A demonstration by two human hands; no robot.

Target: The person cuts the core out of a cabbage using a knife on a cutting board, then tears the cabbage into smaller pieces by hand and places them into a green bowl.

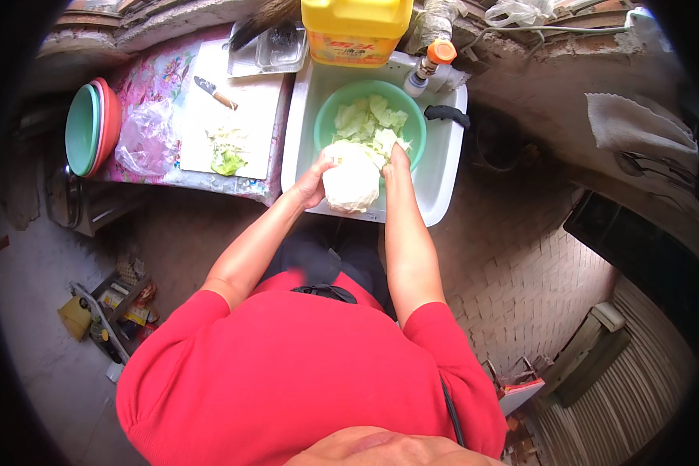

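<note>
A pale head of cabbage (351,179) is gripped at its left side by my left hand (313,182), over the near rim of a green plastic basin (423,129). My right hand (397,159) holds a torn cabbage leaf (385,141) at the right of the head. Several loose leaf pieces (358,115) lie in the basin. The basin sits inside a white sink (446,175). Whether the held leaf is fully detached from the head is hidden by my fingers.
On the left, a white cutting board (201,151) carries a knife (215,93) and cabbage scraps (228,157). Beside it are a plastic bag (148,137) and stacked basins (81,131). A yellow jug (355,29) stands behind the sink, near an orange-handled tap (441,52). A dark cloth (447,114) hangs over the sink's right rim.
</note>
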